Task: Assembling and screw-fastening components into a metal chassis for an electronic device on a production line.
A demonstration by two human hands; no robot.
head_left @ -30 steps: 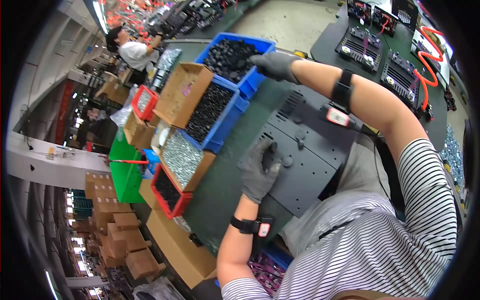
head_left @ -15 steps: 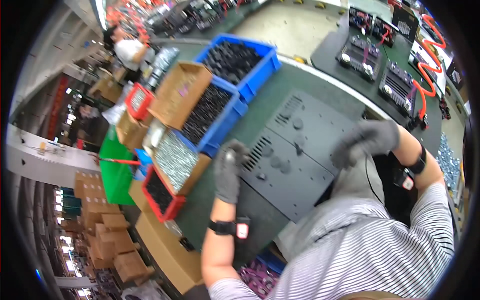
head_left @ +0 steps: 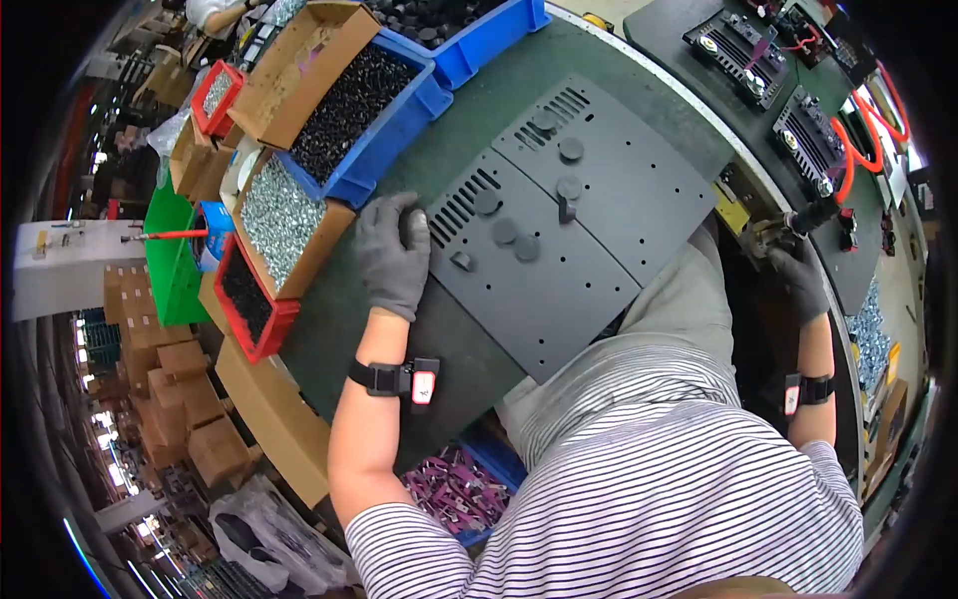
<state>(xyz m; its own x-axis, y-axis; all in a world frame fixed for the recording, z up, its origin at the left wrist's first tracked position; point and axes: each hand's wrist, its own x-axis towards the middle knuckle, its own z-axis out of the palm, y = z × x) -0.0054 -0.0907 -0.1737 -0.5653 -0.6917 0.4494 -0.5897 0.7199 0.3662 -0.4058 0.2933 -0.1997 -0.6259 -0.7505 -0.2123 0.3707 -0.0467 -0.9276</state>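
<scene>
Hand shift: right grey-gloved hand (head_left: 800, 280), half a second ago by the plates' right corner, is now out at the bench's (head_left: 454, 344) right-edge strip.
Right grip: fingers meet a black cylindrical tool (head_left: 816, 213) with a metallic end (whether closed around it, one cannot tell).
Left grip: left grey-gloved hand (head_left: 394, 255) curls loosely, nothing visible in it.
Plates: two dark-grey perforated metal plates (head_left: 589, 255) lie left of the right hand, long axes running from the bins toward the bench's near edge; the left hand is nearer, just beside them.
On plates: loose black round pads (head_left: 526, 248).
Blue plastic bins (head_left: 399, 125): black pads; black screws.
Brown cardboard box (head_left: 319, 250): silver screws.
</scene>
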